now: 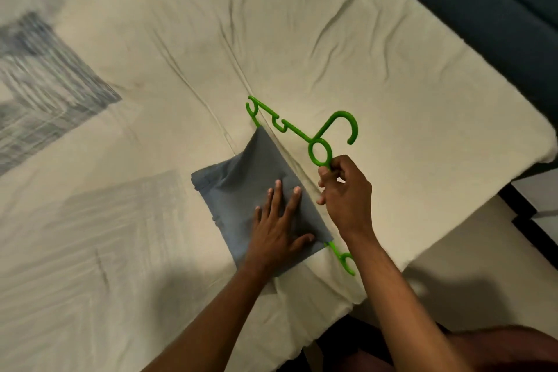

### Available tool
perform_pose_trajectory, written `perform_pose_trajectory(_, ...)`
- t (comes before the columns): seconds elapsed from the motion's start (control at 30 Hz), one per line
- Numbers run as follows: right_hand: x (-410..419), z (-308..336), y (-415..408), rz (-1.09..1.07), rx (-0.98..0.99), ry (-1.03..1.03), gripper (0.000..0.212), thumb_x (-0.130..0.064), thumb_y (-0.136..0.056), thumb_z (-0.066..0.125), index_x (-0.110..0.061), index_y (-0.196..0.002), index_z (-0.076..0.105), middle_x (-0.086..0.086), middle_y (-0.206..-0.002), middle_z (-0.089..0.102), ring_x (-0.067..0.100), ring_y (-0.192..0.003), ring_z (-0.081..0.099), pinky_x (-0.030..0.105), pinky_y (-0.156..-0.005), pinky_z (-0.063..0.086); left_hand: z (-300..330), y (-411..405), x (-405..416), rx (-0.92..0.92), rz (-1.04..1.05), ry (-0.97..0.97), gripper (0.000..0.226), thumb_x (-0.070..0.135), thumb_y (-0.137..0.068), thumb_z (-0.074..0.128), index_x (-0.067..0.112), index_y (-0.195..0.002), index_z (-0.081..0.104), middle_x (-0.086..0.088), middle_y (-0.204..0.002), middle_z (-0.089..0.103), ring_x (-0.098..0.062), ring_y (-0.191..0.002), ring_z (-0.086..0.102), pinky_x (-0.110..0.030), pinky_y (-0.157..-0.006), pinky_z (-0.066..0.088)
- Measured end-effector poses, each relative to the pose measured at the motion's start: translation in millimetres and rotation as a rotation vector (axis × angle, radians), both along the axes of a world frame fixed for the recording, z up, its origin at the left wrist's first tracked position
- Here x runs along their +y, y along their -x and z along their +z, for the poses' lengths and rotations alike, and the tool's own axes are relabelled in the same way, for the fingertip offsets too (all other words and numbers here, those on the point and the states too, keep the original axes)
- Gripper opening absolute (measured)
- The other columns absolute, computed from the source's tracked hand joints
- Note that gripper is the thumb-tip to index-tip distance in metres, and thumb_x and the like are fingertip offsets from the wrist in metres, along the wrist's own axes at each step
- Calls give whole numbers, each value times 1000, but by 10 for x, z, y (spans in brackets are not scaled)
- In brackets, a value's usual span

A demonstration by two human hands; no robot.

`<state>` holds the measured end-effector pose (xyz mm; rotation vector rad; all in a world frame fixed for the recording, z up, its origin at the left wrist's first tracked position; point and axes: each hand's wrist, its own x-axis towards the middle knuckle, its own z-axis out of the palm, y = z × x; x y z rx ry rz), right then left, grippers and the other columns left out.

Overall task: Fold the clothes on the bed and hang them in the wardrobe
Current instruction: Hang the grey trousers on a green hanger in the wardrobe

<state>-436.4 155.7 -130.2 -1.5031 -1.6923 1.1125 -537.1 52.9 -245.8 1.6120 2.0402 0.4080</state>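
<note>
**Folded grey garment going onto a green hanger**

The left hand [276,225] is lying flat, fingers straight and spread, pressing down on the folded grey garment [241,190] near the edge of the bed. The right hand [344,196] is curling its fingers and thumb around the green plastic hanger [320,152], pinching it just below the ring at the base of the hook. The hanger is lying slantwise on the cream bedsheet [302,24]; its far arm is showing past the garment's upper corner and its near arm is poking out at the lower corner, so the cloth seems to be draped over the hanger's lower bar, though the bar itself is hidden.

The garment is looking thin, soft and light: it is tenting into a peak where the hanger is lifting it and is lying limp elsewhere. It will probably sag and slide along the smooth plastic, so the flat palm is doing useful work keeping the fold in place. The hanger looks stiff and light, with small notches along the arms. The neck beneath the hook, where the right hand is already gripping, is the sensible hold for lifting; tilting it could let the cloth slip off.

A blue-grey patterned patch [45,75] of bedding is lying well apart at the left, and a dark headboard or wall [498,9] is running along the far side.
</note>
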Motion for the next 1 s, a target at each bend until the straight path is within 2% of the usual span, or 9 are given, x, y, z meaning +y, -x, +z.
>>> perform_pose_trajectory(0.1, -157, 448, 102, 33, 17, -61, 10, -22, -99, 61, -19, -90, 56, -3, -82, 64, 20, -70, 63, 40, -59, 59, 286, 70, -98, -88, 25, -71, 103, 86, -82, 37, 46, -146, -33, 4, -162, -30, -23, -153, -15, -44, -123, 1)
perform_pose_trajectory(0.17, -272, 772, 133, 29, 3, -97, 12, -23, -99, 60, -21, -88, 56, -4, -80, 64, 22, -72, 63, 46, -63, 59, 533, 133, -194, -217, 19, -130, 93, 91, -81, 23, 48, -149, -24, -1, -167, -11, -20, -155, 1, -46, -125, 12)
perform_pose_trajectory(0.27, -402, 1249, 131, 13, -53, -177, 13, -26, -99, 59, -26, -86, 55, -5, -78, 64, 23, -71, 63, 47, -64, 57, 951, 179, -339, -262, 62, -277, 87, 79, -88, 34, 42, -153, -10, 7, -165, 7, -9, -151, 13, -29, -122, 19)
perform_pose_trajectory(0.33, -502, 1603, 82, 14, -64, -253, 12, -26, -98, 60, -26, -87, 56, -6, -77, 64, 22, -73, 62, 47, -64, 56, 1287, 201, -404, -321, 126, -295, 97, 85, -82, 36, 38, -157, -2, 10, -162, 19, -7, -148, 22, -21, -115, 22)
perform_pose_trajectory(0.4, -575, 1937, 9, 12, -96, -320, 9, -25, -98, 60, -25, -90, 58, -6, -78, 64, 20, -74, 62, 45, -66, 56, 1591, 195, -390, -375, 168, -335, 100, 90, -78, 33, 34, -157, 8, 4, -162, 28, -14, -145, 35, -25, -110, 33)
perform_pose_trajectory(0.6, -713, 2758, -299, -69, -140, -462, 7, -26, -98, 63, -20, -94, 61, -8, -79, 63, 16, -77, 65, 46, -64, 58, 2452, 139, -263, -479, 352, -521, 82, 68, -87, 49, 31, -154, 20, -1, -157, 35, -22, -140, 42, -43, -108, 46)
perform_pose_trajectory(0.8, -977, 3458, -747, -134, -189, -595, 11, -28, -96, 64, -22, -88, 60, -6, -75, 64, 22, -70, 64, 48, -62, 56, 3269, 141, 41, -610, 385, -669, 64, 43, -96, 58, 19, -150, 33, -5, -154, 40, -28, -140, 38, -51, -113, 37)
perform_pose_trajectory(0.9, -1163, 3721, -968, -160, -207, -635, 12, -30, -95, 63, -23, -86, 59, -5, -72, 65, 23, -63, 60, 47, -62, 55, 3590, 64, 134, -681, 353, -659, 46, 37, -97, 60, 18, -137, 47, -6, -141, 53, -29, -132, 45, -48, -108, 40)
perform_pose_trajectory(1.0, -1384, 3945, -1222, -198, -236, -676, 13, -28, -95, 63, -20, -85, 61, -5, -68, 62, 20, -68, 60, 43, -63, 53, 3844, -70, 118, -724, 247, -636, 16, 20, -96, 61, 15, -110, 58, -3, -108, 65, -28, -106, 60, -32, -83, 44)
